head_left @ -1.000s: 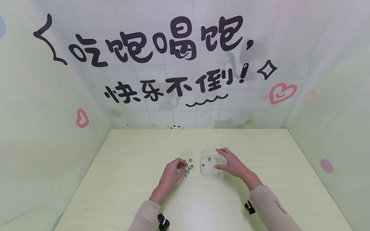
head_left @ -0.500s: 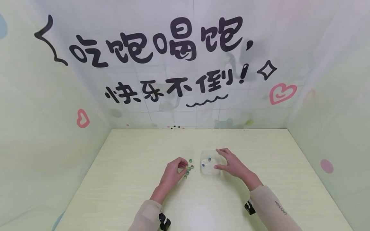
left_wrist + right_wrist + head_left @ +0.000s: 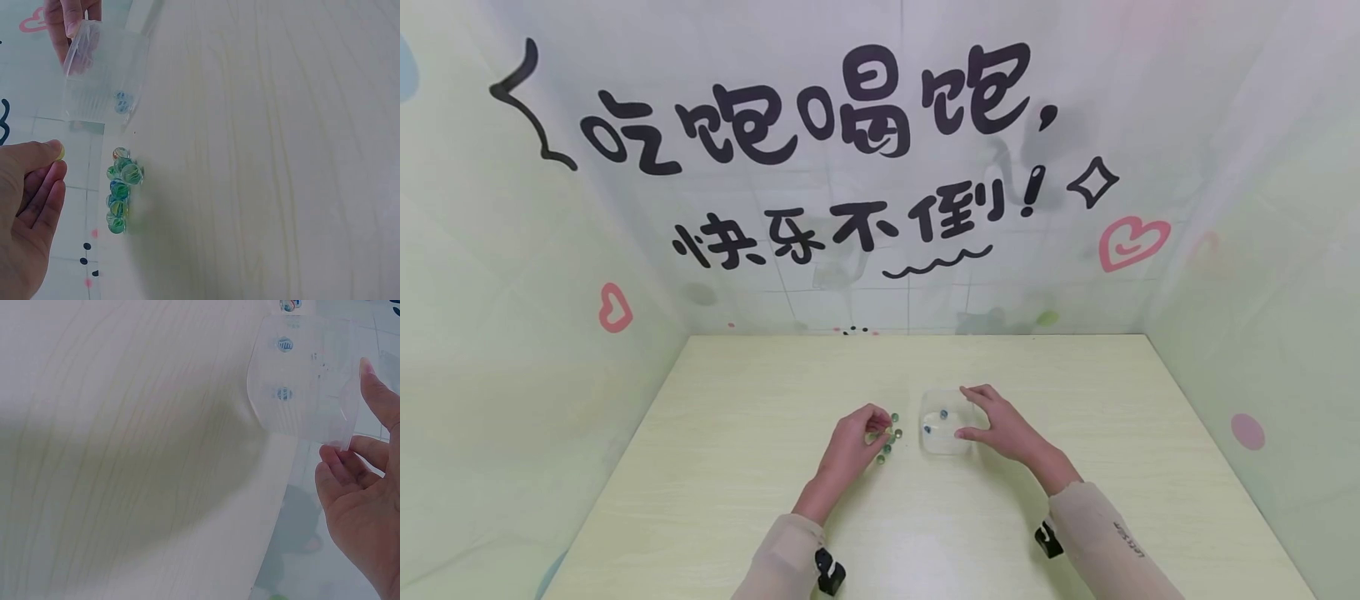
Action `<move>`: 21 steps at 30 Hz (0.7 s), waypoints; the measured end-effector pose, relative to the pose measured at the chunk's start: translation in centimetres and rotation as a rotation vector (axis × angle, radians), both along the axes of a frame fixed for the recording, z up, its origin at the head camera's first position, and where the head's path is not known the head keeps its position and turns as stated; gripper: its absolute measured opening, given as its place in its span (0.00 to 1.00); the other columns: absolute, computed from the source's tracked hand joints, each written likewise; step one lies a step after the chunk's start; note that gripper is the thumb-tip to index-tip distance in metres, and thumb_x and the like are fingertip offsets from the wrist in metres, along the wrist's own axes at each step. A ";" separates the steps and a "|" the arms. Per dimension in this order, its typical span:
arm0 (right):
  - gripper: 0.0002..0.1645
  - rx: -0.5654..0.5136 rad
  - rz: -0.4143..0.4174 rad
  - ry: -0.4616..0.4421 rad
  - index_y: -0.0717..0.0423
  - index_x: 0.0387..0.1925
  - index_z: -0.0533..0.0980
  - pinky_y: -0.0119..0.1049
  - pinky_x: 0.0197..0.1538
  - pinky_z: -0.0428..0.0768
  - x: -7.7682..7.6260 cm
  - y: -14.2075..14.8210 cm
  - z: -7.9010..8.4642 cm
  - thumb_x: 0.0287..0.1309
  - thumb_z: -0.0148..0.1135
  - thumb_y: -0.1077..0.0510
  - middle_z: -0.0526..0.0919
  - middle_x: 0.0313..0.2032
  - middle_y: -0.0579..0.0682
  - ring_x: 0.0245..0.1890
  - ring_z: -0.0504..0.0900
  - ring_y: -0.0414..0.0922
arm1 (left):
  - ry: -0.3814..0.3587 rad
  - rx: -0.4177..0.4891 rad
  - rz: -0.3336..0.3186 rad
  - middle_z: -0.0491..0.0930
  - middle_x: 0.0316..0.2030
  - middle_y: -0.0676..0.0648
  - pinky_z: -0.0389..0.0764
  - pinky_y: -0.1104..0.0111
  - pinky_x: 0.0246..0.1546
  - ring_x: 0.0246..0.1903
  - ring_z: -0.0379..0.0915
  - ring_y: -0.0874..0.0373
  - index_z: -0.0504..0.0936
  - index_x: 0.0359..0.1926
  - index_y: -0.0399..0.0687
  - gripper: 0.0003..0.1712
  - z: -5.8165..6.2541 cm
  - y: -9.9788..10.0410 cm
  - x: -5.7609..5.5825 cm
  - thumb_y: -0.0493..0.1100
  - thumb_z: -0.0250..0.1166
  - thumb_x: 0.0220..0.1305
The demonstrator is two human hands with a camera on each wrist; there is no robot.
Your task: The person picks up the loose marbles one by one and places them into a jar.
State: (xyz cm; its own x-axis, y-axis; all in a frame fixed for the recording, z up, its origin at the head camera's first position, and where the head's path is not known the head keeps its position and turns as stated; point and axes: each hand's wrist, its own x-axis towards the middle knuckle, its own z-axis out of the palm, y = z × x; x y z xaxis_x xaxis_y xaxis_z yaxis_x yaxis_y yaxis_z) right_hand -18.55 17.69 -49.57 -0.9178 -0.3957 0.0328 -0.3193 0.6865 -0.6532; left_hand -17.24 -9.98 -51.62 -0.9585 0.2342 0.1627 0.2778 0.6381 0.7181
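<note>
My left hand [image 3: 850, 442] is raised over a small group of green glass marbles [image 3: 119, 190] on the table. Between its thumb and fingertips it pinches a yellowish marble [image 3: 60, 152], mostly covered by the thumb. To the right of the group stands a clear plastic container [image 3: 946, 433], upright, with two blue marbles [image 3: 285, 344] on its bottom. My right hand [image 3: 1009, 429] holds the container by its right side, thumb toward the near side and fingers at the far rim. In the head view the left hand hides some of the loose marbles.
The pale wood-grain table [image 3: 737, 383] runs back to a printed cloth wall [image 3: 865, 292] with black lettering. Similar cloth stands along the left and right sides. Each forearm wears a black wrist mount [image 3: 1049, 540].
My left hand has risen a little and shifted right, now with the yellowish marble in its fingertips. The right hand and the container stay where they were.
</note>
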 end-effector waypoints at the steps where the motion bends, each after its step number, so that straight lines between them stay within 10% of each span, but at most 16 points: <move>1: 0.45 -0.001 0.001 -0.001 0.69 0.71 0.61 0.60 0.65 0.74 0.0 0.0 0.0 0.60 0.69 0.53 0.68 0.64 0.67 0.64 0.71 0.64 | -0.002 -0.002 0.000 0.84 0.40 0.49 0.85 0.71 0.45 0.42 0.82 0.59 0.80 0.44 0.46 0.11 0.0 0.0 0.0 0.34 0.69 0.61; 21: 0.46 -0.008 0.005 0.002 0.69 0.71 0.61 0.60 0.65 0.74 -0.1 0.1 -0.2 0.60 0.69 0.51 0.69 0.63 0.67 0.63 0.72 0.64 | -0.022 0.008 -0.019 0.84 0.40 0.49 0.86 0.67 0.45 0.41 0.81 0.59 0.80 0.43 0.47 0.09 1.0 0.7 -0.3 0.35 0.69 0.62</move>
